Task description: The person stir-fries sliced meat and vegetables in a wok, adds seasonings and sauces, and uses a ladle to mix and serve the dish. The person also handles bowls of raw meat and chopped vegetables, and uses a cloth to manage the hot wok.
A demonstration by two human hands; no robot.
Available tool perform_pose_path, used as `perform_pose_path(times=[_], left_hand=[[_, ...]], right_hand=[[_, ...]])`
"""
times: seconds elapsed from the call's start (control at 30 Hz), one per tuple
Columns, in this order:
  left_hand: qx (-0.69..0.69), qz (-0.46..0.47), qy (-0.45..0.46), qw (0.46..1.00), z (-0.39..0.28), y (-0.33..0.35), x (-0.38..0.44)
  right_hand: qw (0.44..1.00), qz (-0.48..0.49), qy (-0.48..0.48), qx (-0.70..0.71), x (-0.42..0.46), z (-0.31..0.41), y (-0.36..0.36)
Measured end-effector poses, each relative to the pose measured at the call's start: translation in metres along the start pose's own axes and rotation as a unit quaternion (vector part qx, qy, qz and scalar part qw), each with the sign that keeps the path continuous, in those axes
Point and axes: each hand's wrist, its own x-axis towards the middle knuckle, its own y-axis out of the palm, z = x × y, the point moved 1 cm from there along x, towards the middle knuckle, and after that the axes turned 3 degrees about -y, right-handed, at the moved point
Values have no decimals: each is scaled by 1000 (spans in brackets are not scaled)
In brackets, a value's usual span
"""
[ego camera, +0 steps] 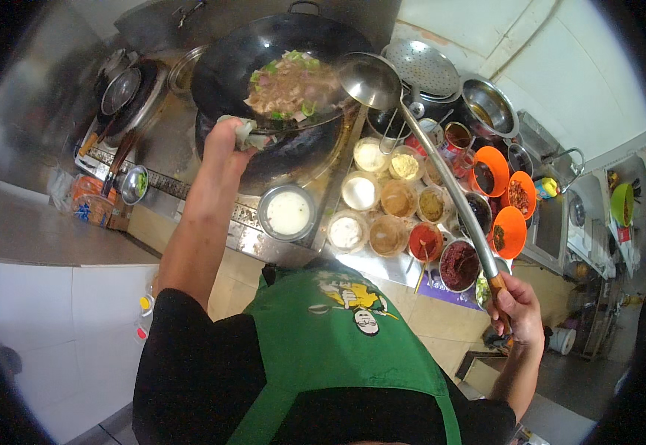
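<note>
My left hand (234,139) grips the near rim of a black wok (220,72) through a folded pale cloth (245,132). Sliced meat with green pepper and onion pieces (289,86) lies in the wok, which is tilted above the stove. In my right hand (515,308) is the wooden handle of a long steel ladle (448,178). Its bowl (370,80) hangs over the wok's right edge, beside the food. A metal bowl of white liquid (288,213) stands on the stove's front edge, below my left hand.
Tubs of powders (398,198), a tub of red seasoning (426,242) and orange bowls (490,171) crowd the counter at right. Behind them are a perforated strainer (423,67) and a steel basin (490,105). Another pan (150,94) and a small metal bowl (134,185) are at left.
</note>
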Motion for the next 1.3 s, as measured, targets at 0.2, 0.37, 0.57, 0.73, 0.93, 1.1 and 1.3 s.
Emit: perform_pose_path(times=[0.2,0.37,0.57,0.73,0.93,1.1,1.3], left_hand=[[-1,-20,38,999,-15,-13,11],[21,-53,38,998,-39,-25,11],[127,74,38,988,-84,-3,-7],[93,118,-16,988,-81,81,-28],[36,286,-132,948,-16,185,-3],[9,215,-216,952,55,259,17],[-78,229,-354,903,118,318,37]], right_hand=[[998,-36,41,9,2,-23,17],[997,-15,-41,70,11,-45,27],[958,-134,-236,-96,80,23,30],[899,-211,-260,-284,162,116,-25],[879,-278,-212,-325,161,208,-79],[816,-283,-107,-493,156,253,-106],[713,-301,-31,-632,184,283,-118]])
